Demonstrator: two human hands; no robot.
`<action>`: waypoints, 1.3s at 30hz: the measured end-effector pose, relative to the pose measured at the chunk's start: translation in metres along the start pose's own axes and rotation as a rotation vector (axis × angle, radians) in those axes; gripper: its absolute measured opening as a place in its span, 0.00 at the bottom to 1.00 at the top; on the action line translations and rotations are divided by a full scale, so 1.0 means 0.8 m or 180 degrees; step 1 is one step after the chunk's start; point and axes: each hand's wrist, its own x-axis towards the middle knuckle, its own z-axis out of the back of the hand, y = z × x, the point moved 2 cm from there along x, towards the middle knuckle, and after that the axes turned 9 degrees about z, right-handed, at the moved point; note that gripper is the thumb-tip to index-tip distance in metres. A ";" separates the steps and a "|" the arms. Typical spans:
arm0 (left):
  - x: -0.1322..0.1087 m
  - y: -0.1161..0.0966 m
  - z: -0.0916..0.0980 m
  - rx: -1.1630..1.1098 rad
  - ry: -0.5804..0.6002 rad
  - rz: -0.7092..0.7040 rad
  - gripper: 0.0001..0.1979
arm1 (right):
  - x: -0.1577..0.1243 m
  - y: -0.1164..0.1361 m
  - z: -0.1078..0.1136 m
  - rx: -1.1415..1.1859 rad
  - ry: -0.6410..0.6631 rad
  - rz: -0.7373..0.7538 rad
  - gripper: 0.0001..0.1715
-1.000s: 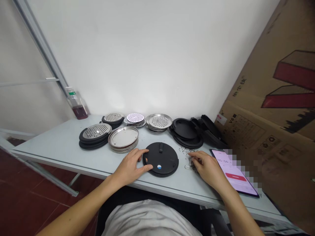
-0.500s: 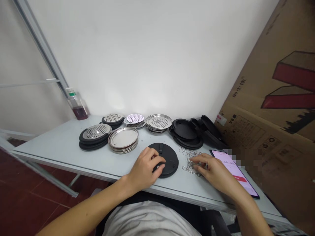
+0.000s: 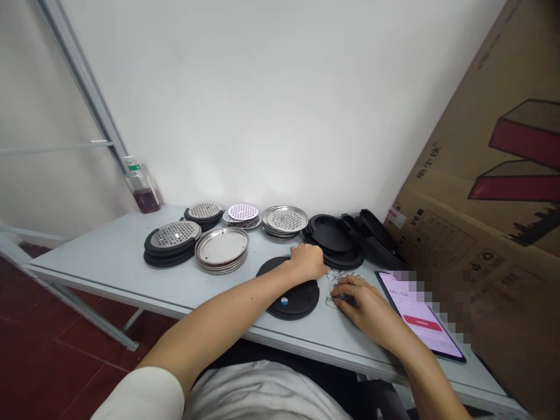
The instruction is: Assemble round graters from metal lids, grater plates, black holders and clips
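A round black plastic disc [image 3: 280, 309] lies near the table's front edge, with a small blue-and-white spot on it. My left forearm crosses over it. My left hand [image 3: 308, 261] is curled at the disc's far right side, beside the loose metal wire rings [image 3: 345, 274]; its fingertips are hidden, and whatever they hold cannot be made out. To the right of the disc, my right hand [image 3: 359, 300] pinches at the same pile, its thumb and fingers closed on a wire ring [image 3: 331, 302].
Behind stand stacks of shallow metal trays [image 3: 221, 248], perforated metal plates [image 3: 242, 212], rimmed grater-like plates [image 3: 286, 219] and black discs [image 3: 332, 233]. Assembled black-rimmed pieces [image 3: 170, 242] sit left. A phone [image 3: 422, 321], cardboard box [image 3: 472, 233] and bottle [image 3: 144, 195] flank them.
My left hand has moved from the disc's near side across to its far right, by the rings. My right hand has stayed at the pile, its fingers drawn closer together.
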 end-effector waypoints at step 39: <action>-0.024 0.063 0.034 -0.1569 0.0111 -0.0167 0.08 | 0.053 0.022 0.018 0.1743 -0.1052 -0.0589 0.14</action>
